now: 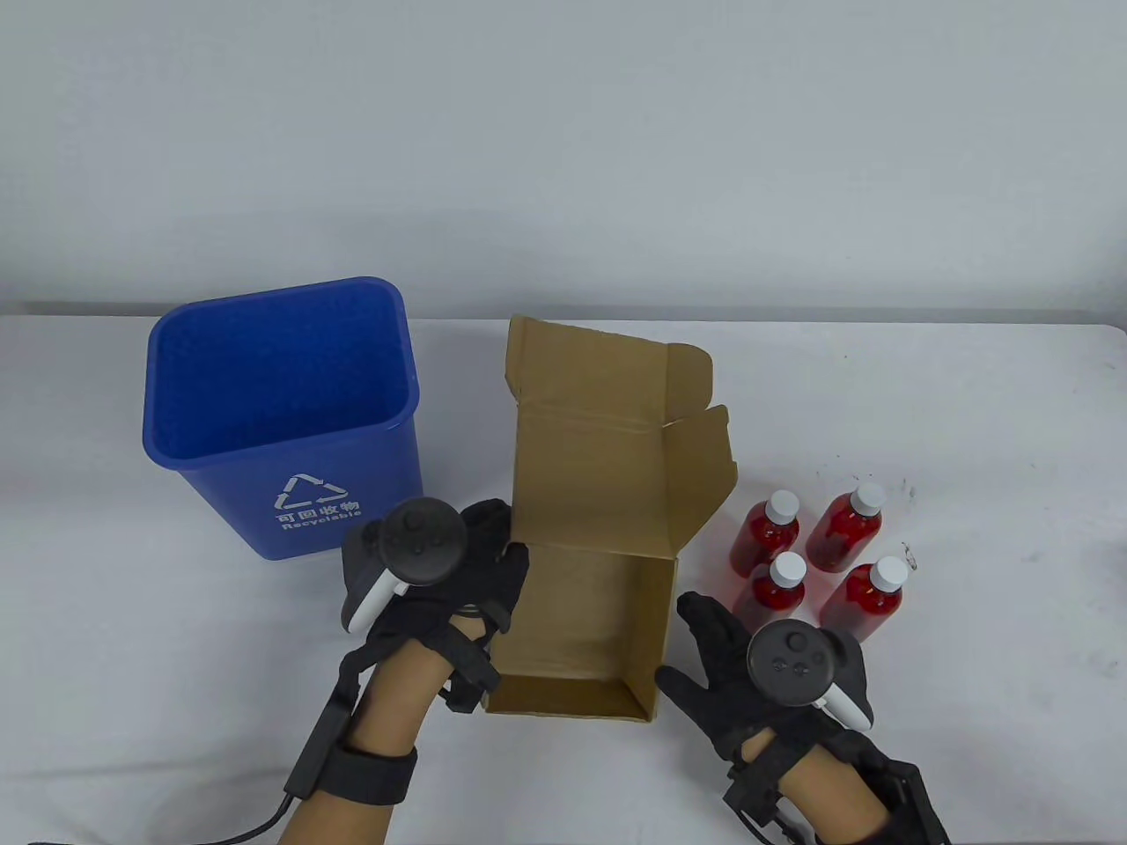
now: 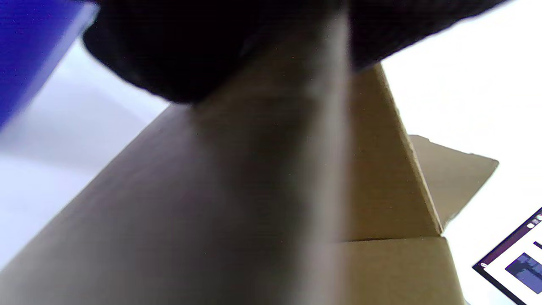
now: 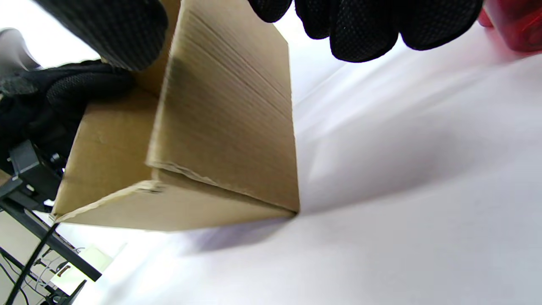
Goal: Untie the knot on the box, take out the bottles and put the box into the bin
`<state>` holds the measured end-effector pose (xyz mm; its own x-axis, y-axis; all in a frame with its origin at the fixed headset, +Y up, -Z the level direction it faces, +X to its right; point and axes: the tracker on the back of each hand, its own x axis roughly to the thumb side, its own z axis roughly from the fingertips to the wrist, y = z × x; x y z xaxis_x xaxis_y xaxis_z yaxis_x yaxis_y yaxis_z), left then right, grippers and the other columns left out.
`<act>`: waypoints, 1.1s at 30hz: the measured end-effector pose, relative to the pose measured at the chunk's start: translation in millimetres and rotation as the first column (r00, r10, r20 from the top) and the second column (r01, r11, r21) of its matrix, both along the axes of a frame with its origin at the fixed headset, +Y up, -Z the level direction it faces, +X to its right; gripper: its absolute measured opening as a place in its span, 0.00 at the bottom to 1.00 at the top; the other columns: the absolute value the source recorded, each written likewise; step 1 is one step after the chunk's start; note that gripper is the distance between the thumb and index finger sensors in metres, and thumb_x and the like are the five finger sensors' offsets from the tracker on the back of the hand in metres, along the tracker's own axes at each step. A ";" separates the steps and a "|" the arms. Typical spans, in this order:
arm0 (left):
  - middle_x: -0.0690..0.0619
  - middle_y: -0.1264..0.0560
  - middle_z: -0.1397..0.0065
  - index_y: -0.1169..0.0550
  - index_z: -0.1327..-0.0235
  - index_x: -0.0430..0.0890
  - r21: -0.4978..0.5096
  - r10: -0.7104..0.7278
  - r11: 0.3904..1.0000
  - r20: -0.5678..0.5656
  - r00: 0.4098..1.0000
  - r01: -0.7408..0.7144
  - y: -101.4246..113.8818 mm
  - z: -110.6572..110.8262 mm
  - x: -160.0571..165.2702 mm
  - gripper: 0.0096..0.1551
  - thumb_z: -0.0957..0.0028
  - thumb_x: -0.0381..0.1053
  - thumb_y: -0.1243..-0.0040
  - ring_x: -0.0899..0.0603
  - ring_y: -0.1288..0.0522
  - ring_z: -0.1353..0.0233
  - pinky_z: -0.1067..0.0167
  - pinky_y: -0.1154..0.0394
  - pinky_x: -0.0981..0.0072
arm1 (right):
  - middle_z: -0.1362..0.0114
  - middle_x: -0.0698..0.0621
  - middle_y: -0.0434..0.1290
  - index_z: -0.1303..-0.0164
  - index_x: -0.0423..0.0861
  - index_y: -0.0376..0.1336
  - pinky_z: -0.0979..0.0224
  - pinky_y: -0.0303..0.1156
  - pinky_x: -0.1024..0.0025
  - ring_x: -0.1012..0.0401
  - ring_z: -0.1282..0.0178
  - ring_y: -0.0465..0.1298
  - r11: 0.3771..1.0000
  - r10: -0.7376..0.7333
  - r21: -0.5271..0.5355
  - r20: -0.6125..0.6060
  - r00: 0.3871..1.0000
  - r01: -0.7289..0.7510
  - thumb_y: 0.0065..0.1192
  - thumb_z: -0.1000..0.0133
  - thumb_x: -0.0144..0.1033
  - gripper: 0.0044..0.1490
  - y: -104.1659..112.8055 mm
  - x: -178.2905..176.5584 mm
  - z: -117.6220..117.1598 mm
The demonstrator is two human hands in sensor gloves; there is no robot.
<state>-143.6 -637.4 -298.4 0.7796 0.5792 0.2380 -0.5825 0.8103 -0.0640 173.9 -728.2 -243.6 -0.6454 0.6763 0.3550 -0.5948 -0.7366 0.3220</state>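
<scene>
An open cardboard box (image 1: pixel 585 607) (lid flaps raised, inside bare) sits on a white worktop (image 1: pixel 968 422). The left hand (image 1: pixel 458 563) grips its left wall; the right hand (image 1: pixel 748 660), fingers spread, touches its right side. Four red bottles (image 1: pixel 814 559) stand just right; a blue bin (image 1: pixel 282 414) stands left.

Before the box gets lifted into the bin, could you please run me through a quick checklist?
1. Box empty: ok, bare cardboard inside.
2. Four bottles out, upright right of the box: ok.
3. Bin open and empty, left of the box: ok.
4. Left hand on the box's left wall: ok, though its grip is hidden.
5. Right hand on the box: not ok, fingers spread beside the right wall.
6. Lid flaps folded down to fit: not ok, standing open.
</scene>
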 end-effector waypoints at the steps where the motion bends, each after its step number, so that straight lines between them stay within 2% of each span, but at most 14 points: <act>1: 0.41 0.34 0.22 0.24 0.27 0.50 0.038 -0.033 0.999 -0.019 0.999 0.033 9.3 3.3 -0.1 0.28 0.43 0.51 0.42 0.39 0.19 0.68 0.78 0.21 0.65 | 0.22 0.31 0.44 0.23 0.32 0.39 0.31 0.58 0.33 0.32 0.26 0.58 1.000 0.006 0.000 -0.006 1.000 -0.006 0.52 0.45 0.57 0.56 -0.3 -1.0 0.9; 10: 0.40 0.34 0.21 0.23 0.27 0.53 0.205 -0.029 0.978 -0.102 0.994 0.049 72.6 32.9 -6.5 0.28 0.44 0.50 0.40 0.36 0.18 0.65 0.80 0.16 0.67 | 0.21 0.31 0.44 0.23 0.32 0.39 0.31 0.58 0.33 0.32 0.26 0.58 0.999 0.026 -0.020 -0.031 0.999 -0.027 0.52 0.45 0.57 0.55 -4.3 -2.4 3.0; 13: 0.36 0.36 0.21 0.25 0.25 0.57 0.208 -0.024 0.977 -0.150 0.988 0.055 90.0 39.9 -7.5 0.29 0.43 0.50 0.40 0.33 0.19 0.59 0.79 0.13 0.64 | 0.21 0.31 0.44 0.23 0.32 0.39 0.31 0.58 0.33 0.32 0.26 0.57 0.999 0.027 -0.024 -0.029 0.999 -0.027 0.52 0.44 0.57 0.55 -4.4 -1.2 2.7; 14: 0.35 0.36 0.21 0.25 0.25 0.58 0.237 -0.022 0.970 -0.165 0.986 0.061 97.8 42.0 -7.6 0.30 0.44 0.49 0.40 0.32 0.19 0.59 0.81 0.13 0.64 | 0.22 0.31 0.44 0.23 0.32 0.39 0.31 0.58 0.33 0.32 0.26 0.58 0.999 0.026 -0.023 -0.027 0.999 -0.026 0.52 0.44 0.57 0.55 -4.3 -0.9 2.8; 17: 0.35 0.36 0.21 0.25 0.25 0.58 0.266 -0.042 0.959 -0.212 0.976 0.099 116.4 48.1 -8.3 0.30 0.44 0.50 0.40 0.32 0.19 0.58 0.80 0.12 0.63 | 0.22 0.31 0.44 0.23 0.32 0.40 0.31 0.58 0.33 0.32 0.26 0.58 0.999 0.026 -0.021 -0.028 0.999 -0.027 0.52 0.44 0.57 0.55 -4.2 -1.0 2.8; 21: 0.36 0.32 0.22 0.24 0.27 0.61 0.301 -0.041 0.945 -0.277 0.960 0.127 139.7 53.0 -10.6 0.29 0.44 0.49 0.37 0.30 0.18 0.54 0.77 0.10 0.58 | 0.21 0.31 0.44 0.23 0.32 0.40 0.31 0.58 0.33 0.32 0.26 0.58 0.999 0.035 -0.022 -0.036 0.999 -0.035 0.52 0.44 0.57 0.55 -4.9 -2.7 3.1; 24: 0.36 0.31 0.23 0.24 0.28 0.62 0.299 -0.054 0.942 -0.303 0.951 0.149 149.6 54.5 -12.3 0.29 0.45 0.48 0.36 0.30 0.18 0.53 0.77 0.10 0.57 | 0.22 0.31 0.45 0.23 0.32 0.40 0.32 0.58 0.33 0.32 0.26 0.58 0.999 0.040 -0.025 -0.044 0.998 -0.041 0.52 0.44 0.57 0.54 -5.5 -4.4 3.8; 31: 0.39 0.25 0.27 0.22 0.29 0.62 0.357 0.037 0.930 -0.322 0.946 0.085 165.6 53.3 -22.7 0.28 0.45 0.49 0.35 0.29 0.17 0.52 0.76 0.09 0.55 | 0.21 0.32 0.45 0.23 0.32 0.40 0.31 0.58 0.33 0.32 0.26 0.57 0.998 0.060 0.014 -0.061 0.996 -0.060 0.52 0.44 0.57 0.54 -2.3 -8.7 7.6; 33: 0.37 0.25 0.27 0.22 0.29 0.62 0.372 0.055 0.925 -0.335 0.941 0.078 171.2 52.0 -26.7 0.28 0.45 0.49 0.35 0.29 0.17 0.52 0.76 0.09 0.55 | 0.21 0.32 0.45 0.23 0.32 0.40 0.31 0.58 0.33 0.32 0.26 0.57 0.998 0.061 0.008 -0.062 0.996 -0.061 0.52 0.44 0.57 0.54 -2.9 -9.0 7.7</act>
<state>-170.3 -466.2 -246.4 0.8574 0.4891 0.1603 -0.5055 0.7417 0.4408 164.8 -731.1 -235.9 -0.6621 0.6338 0.3998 -0.5274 -0.7731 0.3523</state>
